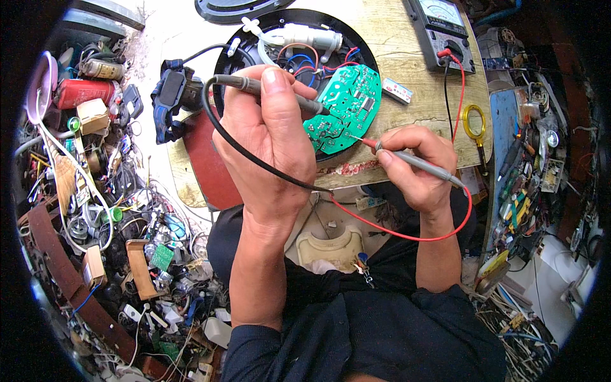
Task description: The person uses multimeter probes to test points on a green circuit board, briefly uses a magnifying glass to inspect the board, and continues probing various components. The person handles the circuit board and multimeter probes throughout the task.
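A green circuit board (356,95) rests tilted at the right side of a round black housing (232,83) on the table. Between the thumb and fingers of my left hand (270,140) is a black test probe (238,81), its tip over the middle of the board. My right hand (417,165) grips a grey-and-red test probe (407,157), and its thin metal tip reaches the board's lower edge. A red lead (394,236) curves below my right hand. Inside the housing lie a white cylindrical pump or motor (312,38) and several coloured wires.
An analog multimeter (445,35) stands at the back right, leads plugged in. Near it are a small white box (396,91) and a yellow-rimmed magnifying glass (473,121). Left of the housing sits a black strapped device (170,95). Piled electronic parts (162,258) flank the table (439,102).
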Demonstrator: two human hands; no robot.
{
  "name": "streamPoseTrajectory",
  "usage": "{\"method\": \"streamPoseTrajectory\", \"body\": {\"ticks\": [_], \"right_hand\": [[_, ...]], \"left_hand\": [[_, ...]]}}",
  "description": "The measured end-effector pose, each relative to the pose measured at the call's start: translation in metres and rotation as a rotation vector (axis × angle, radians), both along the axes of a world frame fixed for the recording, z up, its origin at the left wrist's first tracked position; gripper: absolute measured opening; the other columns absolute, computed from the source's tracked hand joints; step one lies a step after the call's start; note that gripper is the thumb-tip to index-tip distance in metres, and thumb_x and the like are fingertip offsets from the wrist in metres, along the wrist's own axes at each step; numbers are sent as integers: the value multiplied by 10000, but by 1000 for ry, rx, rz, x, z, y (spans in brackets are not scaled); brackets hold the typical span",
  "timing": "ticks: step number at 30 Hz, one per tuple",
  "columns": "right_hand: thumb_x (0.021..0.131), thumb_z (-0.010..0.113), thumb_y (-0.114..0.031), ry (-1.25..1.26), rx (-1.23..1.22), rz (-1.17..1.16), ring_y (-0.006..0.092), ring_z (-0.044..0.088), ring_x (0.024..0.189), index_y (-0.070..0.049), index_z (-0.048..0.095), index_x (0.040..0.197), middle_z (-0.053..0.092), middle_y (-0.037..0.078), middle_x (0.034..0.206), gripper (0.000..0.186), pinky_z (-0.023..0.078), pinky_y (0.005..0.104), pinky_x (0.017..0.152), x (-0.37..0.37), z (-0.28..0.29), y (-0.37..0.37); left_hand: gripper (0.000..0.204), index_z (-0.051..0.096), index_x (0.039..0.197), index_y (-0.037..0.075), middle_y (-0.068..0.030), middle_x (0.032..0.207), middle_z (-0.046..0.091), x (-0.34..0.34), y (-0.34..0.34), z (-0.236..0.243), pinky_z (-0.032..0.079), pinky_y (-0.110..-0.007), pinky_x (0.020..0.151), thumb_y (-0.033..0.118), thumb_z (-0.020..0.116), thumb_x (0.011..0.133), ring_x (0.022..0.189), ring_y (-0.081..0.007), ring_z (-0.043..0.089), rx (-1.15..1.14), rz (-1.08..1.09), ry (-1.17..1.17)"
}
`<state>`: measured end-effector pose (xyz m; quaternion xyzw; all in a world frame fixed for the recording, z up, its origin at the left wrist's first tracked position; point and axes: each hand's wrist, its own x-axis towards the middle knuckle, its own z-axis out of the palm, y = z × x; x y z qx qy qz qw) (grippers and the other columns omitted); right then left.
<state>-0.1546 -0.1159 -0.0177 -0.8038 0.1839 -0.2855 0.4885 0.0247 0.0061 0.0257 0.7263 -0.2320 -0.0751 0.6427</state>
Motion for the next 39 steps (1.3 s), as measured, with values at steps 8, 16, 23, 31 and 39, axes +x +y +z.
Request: {"method": "streamPoseTrajectory", "body": {"ticks": [8,16,23,31,39], "right_hand": [[823,799,-25,-12,49,47,177,709,642,-35,723,890,751,85,781,101,541,319,594,-1,-4,1],[804,794,-25,-56,98,140,193,708,642,-43,704,874,751,97,783,115,539,327,588,1,0,2],[809,799,-27,2,178,326,250,781,781,-39,710,891,790,123,873,122,608,355,705,1,7,5],[877,792,-142,17,159,427,292,780,810,-39,736,942,785,125,889,134,612,400,744,0,1,6],[1024,684,-407,4,107,500,341,740,806,-8,737,977,751,162,912,406,582,426,730,3,4,13]], "left_hand": [[332,631,993,-15,-103,750,725,1,2,-3,493,-290,556,257,525,1149,604,-137,653,-13,-6,-18],[467,609,898,16,-6,647,557,-4,6,12,361,-226,501,393,519,1159,534,-66,527,-230,65,130],[621,576,929,39,-55,710,515,3,23,4,369,-267,436,601,419,1142,468,-151,498,-328,1,-23],[687,547,966,40,-76,747,483,4,32,4,423,-321,431,689,377,1114,503,-227,555,-359,-103,-41],[771,528,808,29,-90,585,499,-5,35,2,330,-307,453,706,311,1107,488,-169,466,-209,-122,-224]]}}
